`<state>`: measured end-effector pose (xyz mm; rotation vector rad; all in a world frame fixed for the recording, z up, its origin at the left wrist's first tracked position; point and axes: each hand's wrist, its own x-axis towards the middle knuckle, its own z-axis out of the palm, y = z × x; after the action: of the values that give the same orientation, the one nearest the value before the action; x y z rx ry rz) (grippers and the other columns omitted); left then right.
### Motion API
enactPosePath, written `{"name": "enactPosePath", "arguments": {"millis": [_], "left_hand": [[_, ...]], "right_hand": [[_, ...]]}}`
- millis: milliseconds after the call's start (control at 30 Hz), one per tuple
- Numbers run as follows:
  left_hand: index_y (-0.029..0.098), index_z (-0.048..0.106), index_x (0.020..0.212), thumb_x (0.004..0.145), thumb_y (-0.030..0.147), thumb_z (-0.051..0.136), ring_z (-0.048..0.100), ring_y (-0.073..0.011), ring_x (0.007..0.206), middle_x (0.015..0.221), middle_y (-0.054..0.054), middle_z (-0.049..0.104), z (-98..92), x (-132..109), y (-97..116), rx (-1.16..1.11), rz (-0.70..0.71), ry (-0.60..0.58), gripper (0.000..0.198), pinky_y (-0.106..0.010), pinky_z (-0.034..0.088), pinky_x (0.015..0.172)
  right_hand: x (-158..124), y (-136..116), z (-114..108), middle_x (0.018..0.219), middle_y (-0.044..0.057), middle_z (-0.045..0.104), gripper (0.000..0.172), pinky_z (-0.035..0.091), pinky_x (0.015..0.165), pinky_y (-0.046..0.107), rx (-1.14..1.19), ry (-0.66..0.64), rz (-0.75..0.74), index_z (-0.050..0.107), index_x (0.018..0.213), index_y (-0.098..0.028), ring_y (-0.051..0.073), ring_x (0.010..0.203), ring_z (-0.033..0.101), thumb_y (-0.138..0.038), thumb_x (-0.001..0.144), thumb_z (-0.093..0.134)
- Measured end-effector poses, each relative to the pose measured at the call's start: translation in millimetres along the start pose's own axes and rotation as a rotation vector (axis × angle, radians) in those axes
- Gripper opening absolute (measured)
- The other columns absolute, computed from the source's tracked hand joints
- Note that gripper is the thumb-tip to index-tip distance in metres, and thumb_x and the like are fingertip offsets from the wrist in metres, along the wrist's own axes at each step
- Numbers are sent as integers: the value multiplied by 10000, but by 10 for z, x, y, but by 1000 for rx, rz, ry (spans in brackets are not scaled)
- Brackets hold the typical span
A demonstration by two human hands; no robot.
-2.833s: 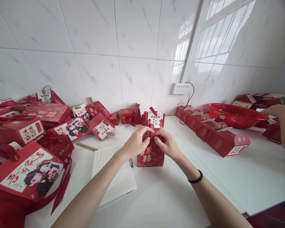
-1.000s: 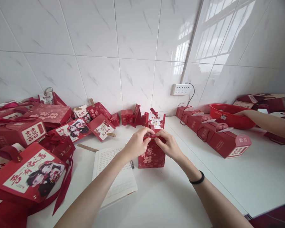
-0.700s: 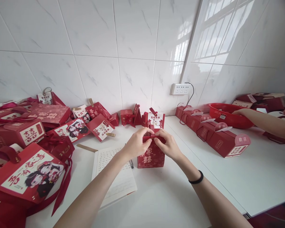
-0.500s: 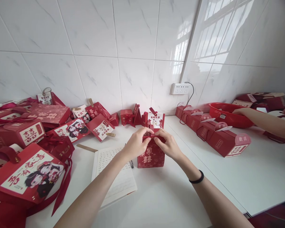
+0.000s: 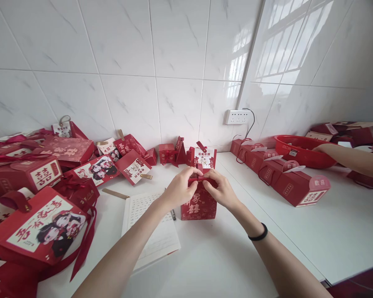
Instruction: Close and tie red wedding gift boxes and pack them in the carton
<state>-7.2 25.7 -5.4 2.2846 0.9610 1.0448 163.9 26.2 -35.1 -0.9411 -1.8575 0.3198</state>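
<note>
At mid-counter, one small red gift box [image 5: 199,205] stands upright, just beside one open notebook [image 5: 152,231]. The left hand [image 5: 180,189] and right hand [image 5: 223,191] both pinch its ribbon [image 5: 199,179] on top. At least four handled boxes [image 5: 294,187] line the right side, beside one red basket [image 5: 300,152]. Bare white counter [image 5: 224,265] spreads nearer, up to its front edge.

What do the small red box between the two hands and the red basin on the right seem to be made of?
Small red box: probably thin printed card, matte, judging by its crisp folded edges and flat faces with gold print. Red basin: looks like moulded plastic, slightly glossy, with what seems a perforated wall.
</note>
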Motion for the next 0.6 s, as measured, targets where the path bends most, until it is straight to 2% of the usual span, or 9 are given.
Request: {"name": "enactPosePath", "arguments": {"millis": [333, 600], "left_hand": [[213, 552, 1025, 829, 119, 428, 605, -180, 953, 1073, -31, 635, 9, 3, -24, 0, 9, 18, 250, -342, 492, 849], [213, 535, 1017, 811, 112, 434, 603, -181, 952, 1084, -34, 624, 9, 4, 12, 13, -11, 4, 251, -348, 497, 832]], "right_hand": [[4, -9, -12, 729, 10, 527, 153, 408, 600, 283, -8, -8, 10, 601, 819, -209, 157, 658, 502, -206, 809, 448], [5, -16, -1, 721, 8, 527, 111, 418, 609, 290, -11, 9, 13, 569, 763, -209, 159, 659, 506, -205, 791, 462]]}}
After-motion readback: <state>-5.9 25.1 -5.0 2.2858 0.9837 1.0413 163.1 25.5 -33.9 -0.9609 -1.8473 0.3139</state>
